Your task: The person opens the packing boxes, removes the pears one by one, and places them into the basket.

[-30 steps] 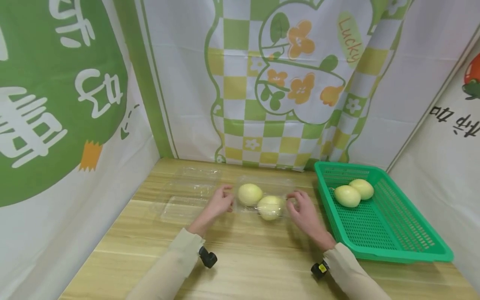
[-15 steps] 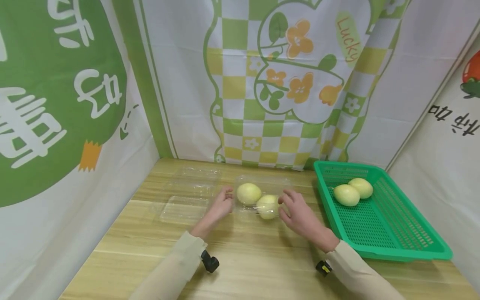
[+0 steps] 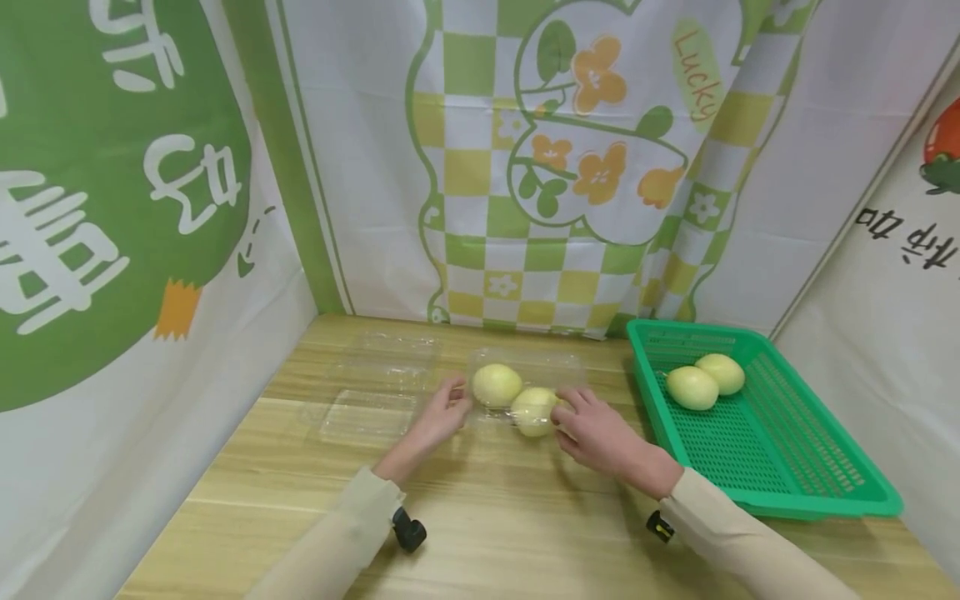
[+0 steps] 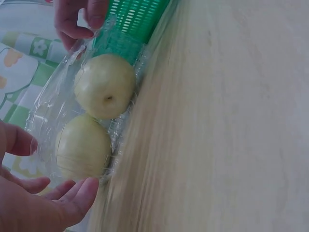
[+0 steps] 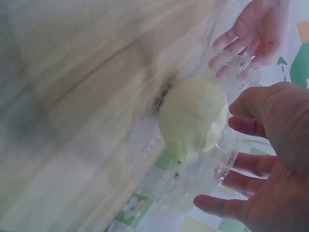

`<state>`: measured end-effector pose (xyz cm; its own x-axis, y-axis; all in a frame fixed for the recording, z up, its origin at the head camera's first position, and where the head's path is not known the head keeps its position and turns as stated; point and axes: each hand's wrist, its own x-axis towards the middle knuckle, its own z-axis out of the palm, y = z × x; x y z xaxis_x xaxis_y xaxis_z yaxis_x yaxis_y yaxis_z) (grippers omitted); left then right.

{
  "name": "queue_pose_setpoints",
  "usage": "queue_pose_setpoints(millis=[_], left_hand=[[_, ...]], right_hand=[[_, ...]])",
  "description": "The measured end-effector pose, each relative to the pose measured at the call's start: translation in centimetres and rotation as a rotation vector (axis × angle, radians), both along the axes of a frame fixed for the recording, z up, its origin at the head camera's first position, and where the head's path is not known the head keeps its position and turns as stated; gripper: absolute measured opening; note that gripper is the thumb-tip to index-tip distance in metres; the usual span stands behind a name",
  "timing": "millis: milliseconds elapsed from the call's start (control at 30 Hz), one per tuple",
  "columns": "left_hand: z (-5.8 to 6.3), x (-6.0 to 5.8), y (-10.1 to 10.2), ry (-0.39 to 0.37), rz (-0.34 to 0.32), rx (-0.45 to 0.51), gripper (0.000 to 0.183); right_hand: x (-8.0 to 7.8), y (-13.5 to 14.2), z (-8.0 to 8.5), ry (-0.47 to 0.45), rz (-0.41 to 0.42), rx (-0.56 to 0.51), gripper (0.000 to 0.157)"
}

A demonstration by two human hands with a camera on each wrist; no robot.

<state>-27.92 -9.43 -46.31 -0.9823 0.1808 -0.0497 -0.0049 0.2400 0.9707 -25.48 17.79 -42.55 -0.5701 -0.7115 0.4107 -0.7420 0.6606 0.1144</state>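
Note:
A clear plastic clamshell box (image 3: 528,363) on the wooden table holds two pale yellow, round fruits; their exact kind is unclear. The left fruit (image 3: 497,386) sits slightly farther back than the right fruit (image 3: 534,411). My left hand (image 3: 446,412) is at the box's left end, with spread, slightly bent fingers beside the plastic in the left wrist view. At the other end, my right hand (image 3: 596,429) has its fingers along the plastic edge beside the right fruit. In the right wrist view those fingers (image 5: 219,205) are spread and fairly straight. Exact contact with the transparent plastic is hard to see.
Another clear plastic container (image 3: 375,412) lies open to the left. On the right stands a green perforated basket (image 3: 780,502) with two similar fruits (image 3: 692,388) in its far part. Printed curtains (image 3: 540,283) hang behind the wooden table (image 3: 480,533).
My right hand has moved left, from beside the box to its right end over the edge of the right fruit. My left hand has stayed nearly in place.

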Motion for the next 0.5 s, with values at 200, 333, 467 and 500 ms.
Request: queue_pose_setpoints(millis=[200, 333, 467, 500], left_hand=[[-0.3, 0.1, 0.0, 0.099, 0.012, -0.108, 0.059], [-0.4, 0.6, 0.1, 0.105, -0.021, -0.112, 0.071], [-0.5, 0.9, 0.3, 0.093, -0.086, -0.124, 0.09], [-0.5, 1.0, 0.3, 0.09, -0.098, -0.131, 0.094]], right_hand=[[-0.3, -0.2, 1.2, -0.019, -0.003, 0.09, 0.009], [-0.5, -0.6, 1.7, -0.027, 0.048, 0.086, 0.01], [-0.6, -1.1, 1.7, -0.022, 0.063, 0.112, 0.012], [-0.6, -1.1, 1.6, -0.018, 0.057, 0.121, 0.012]])
